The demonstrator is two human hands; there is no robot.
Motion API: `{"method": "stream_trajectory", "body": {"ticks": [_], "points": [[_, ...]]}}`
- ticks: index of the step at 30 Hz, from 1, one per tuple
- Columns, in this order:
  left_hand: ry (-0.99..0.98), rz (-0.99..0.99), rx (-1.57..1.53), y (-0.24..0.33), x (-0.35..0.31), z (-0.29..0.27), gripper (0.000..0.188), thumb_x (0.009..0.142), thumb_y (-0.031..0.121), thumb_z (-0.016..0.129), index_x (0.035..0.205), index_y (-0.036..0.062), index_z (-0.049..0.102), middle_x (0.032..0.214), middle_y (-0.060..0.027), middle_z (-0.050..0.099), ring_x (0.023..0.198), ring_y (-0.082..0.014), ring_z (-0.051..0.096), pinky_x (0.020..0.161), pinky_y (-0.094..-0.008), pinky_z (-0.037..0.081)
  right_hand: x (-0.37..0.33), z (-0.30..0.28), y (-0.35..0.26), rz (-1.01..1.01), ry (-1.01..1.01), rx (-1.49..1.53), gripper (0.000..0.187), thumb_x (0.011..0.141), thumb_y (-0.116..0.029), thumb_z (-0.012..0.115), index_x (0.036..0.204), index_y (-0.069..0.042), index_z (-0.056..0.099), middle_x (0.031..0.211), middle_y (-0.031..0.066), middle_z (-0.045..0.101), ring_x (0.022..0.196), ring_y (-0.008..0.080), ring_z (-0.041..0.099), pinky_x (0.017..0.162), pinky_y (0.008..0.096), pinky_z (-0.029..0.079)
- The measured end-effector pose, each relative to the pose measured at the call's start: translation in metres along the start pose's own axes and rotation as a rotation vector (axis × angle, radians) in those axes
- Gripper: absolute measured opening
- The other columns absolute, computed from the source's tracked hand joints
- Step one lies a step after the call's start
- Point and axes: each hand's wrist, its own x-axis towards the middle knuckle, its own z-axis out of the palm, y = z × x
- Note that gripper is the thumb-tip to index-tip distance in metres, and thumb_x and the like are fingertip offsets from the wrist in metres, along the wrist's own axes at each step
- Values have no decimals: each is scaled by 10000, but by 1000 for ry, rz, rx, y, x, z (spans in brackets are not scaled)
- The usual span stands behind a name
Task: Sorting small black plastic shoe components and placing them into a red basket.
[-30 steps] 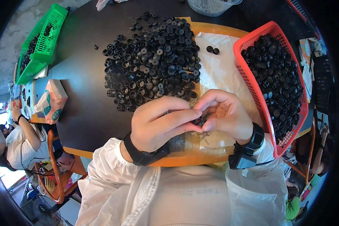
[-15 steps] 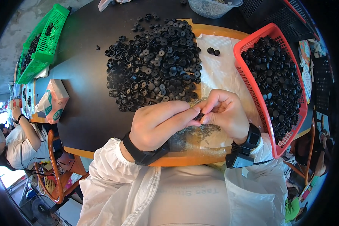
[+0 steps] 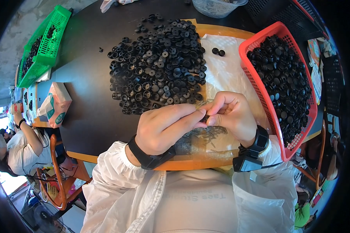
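Note:
My left hand [image 3: 163,126] and my right hand [image 3: 231,116] meet over the near edge of the table, fingertips pinched together. Between them sits a small black plastic part [image 3: 204,119], mostly covered by the fingers. Whether the right fingers also pinch a pin is too small to make out. Beneath and beside the hands lie scattered thin metal pins [image 3: 208,134]. Just beyond my left hand spreads a large pile of round black plastic parts [image 3: 159,64], some cup-shaped, some with a centre hole. Two round black parts [image 3: 218,51] rest apart on a whitish sheet [image 3: 223,72].
A red basket [image 3: 256,91] full of black round parts stands at my right. Behind it is a black crate [image 3: 282,19], with a clear plastic tub [image 3: 217,9] alongside. Leftward are a tissue pack [image 3: 59,104], a green basket [image 3: 50,46] and another person [image 3: 27,143] seated nearby.
Both hands stay pinched together at the same place, with only a slight shift of the fingers. The whole view has moved very slightly.

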Motion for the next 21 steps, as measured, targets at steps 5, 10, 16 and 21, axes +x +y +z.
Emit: {"method": "stream_trajectory", "body": {"ticks": [5,10,16,21], "points": [[-3,8,16,2,0,2,339,663,17,781,986,-26,688,893,-106,656,719,-198,671,626,-273,567,-2,1,1,-27,20,-9,112,804,89,681,829,15,600,925,136,688,835,141,665,763,265,553],[2,79,118,2,-3,3,296,728,20,679,1017,-47,665,903,-91,634,707,-187,656,591,-262,551,-2,4,5,-46,53,-25,151,815,43,695,854,-2,556,999,221,672,888,207,669,791,306,553],[-13,97,117,9,-5,1,336,703,14,706,1035,-32,678,893,-84,632,710,-183,655,603,-258,545,-3,-1,-1,45,-33,92,144,788,127,658,836,12,587,963,164,689,854,165,674,790,286,554],[37,92,3,7,-4,1,335,672,32,775,999,12,705,847,-59,628,679,-164,624,590,-248,511,-5,7,-16,94,-56,134,224,763,134,678,820,-26,532,936,153,686,858,174,679,765,282,556]]}}
